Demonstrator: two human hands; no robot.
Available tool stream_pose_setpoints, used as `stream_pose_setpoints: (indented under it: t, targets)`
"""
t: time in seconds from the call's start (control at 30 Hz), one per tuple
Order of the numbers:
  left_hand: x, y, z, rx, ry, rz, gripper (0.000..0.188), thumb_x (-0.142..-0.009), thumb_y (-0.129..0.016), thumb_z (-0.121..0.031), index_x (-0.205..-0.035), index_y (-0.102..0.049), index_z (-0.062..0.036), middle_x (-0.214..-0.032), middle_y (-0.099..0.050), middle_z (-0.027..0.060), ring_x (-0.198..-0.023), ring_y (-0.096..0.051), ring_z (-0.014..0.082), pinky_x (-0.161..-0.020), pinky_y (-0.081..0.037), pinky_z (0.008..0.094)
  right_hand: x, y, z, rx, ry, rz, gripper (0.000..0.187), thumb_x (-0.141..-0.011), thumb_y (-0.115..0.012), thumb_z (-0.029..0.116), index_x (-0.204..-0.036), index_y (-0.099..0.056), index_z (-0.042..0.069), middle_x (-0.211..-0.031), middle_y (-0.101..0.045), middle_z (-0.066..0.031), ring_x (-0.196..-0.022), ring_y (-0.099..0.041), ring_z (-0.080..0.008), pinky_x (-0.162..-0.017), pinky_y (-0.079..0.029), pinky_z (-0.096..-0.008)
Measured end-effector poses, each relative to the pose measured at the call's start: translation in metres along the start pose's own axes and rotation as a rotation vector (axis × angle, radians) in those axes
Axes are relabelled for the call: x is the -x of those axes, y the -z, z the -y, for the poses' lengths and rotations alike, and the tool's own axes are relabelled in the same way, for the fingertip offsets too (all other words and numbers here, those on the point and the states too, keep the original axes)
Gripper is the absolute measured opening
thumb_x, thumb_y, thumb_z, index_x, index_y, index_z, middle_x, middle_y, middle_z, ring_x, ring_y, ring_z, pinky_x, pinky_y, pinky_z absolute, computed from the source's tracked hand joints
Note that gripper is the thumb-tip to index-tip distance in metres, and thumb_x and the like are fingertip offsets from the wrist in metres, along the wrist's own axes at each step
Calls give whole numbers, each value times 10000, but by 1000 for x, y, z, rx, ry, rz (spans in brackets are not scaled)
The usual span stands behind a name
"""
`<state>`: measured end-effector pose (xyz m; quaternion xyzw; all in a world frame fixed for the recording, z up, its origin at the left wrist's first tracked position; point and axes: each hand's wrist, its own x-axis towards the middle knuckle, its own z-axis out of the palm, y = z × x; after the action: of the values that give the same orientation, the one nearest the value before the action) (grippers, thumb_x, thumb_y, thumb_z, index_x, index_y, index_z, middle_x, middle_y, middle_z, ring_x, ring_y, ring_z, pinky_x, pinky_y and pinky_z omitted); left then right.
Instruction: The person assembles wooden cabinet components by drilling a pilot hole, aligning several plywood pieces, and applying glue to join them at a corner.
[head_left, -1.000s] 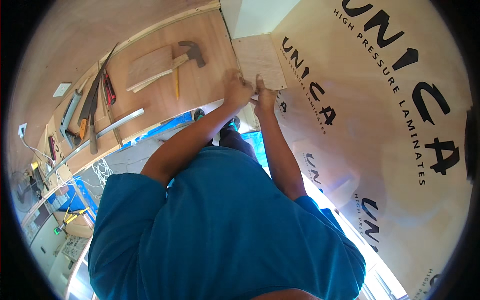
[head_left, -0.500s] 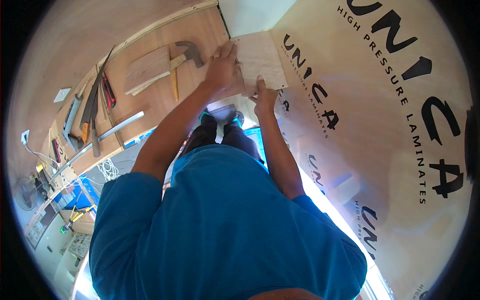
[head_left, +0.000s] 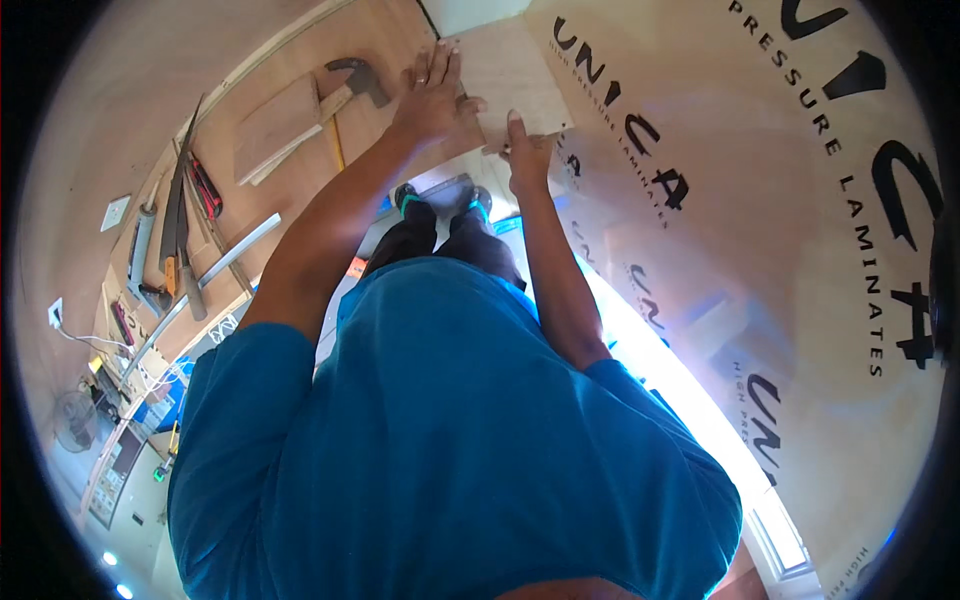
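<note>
A pale square plywood piece [head_left: 505, 80] lies in the far corner of the wooden surface, against the printed panel. My left hand [head_left: 428, 105] rests flat at its left edge, fingers stretched out and thumb reaching onto the piece. At the near edge my right hand [head_left: 527, 158] grips the piece, thumb on top and the fingers mostly hidden underneath. Left of my left hand lies a claw hammer [head_left: 362, 80], its handle partly over a small stack of plywood offcuts [head_left: 278, 130]. A yellow pencil [head_left: 338, 148] sits beside them.
A tall plywood panel [head_left: 700, 250] with black lettering stands along the right. Farther left on the wooden surface are a handsaw [head_left: 176, 215], a red utility knife [head_left: 206, 190], a caulking gun [head_left: 142, 250] and a long metal bar [head_left: 240, 248]. My feet show below the near edge.
The view has shifted, so the surface sits higher in the picture. My left hand's fingers are more spread, with the thumb now out over the piece. My right hand keeps its grip.
</note>
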<state>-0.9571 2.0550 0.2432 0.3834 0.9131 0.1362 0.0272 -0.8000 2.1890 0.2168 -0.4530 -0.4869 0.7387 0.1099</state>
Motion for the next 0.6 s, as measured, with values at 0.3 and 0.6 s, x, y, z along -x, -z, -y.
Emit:
stream_pose_setpoints:
  t: [0.3,0.6]
  targets:
    - [10,6,-12,-4,7,146,1242,-865,-587,-841,-1688,-176,-6,-1775,-86,235,-1606,-128,514,-1229,-180,700,-10,-17,-14,-65,305,-113,957,-922,-850,320,-1590,-185,155,-1429,-568,-185,-1257,-605,-342,-903,-573,-533]
    - [-13,39,-3,0,-97,28,863,-924,-680,-596,-1536,-468,-24,-1627,-405,206,-1503,-353,459,-1135,-348,667,-9,-19,-22,-62,354,-201,1102,-864,-872,133,-1598,-58,16,-1417,-526,-193,-1201,-568,-242,-907,-453,-355]
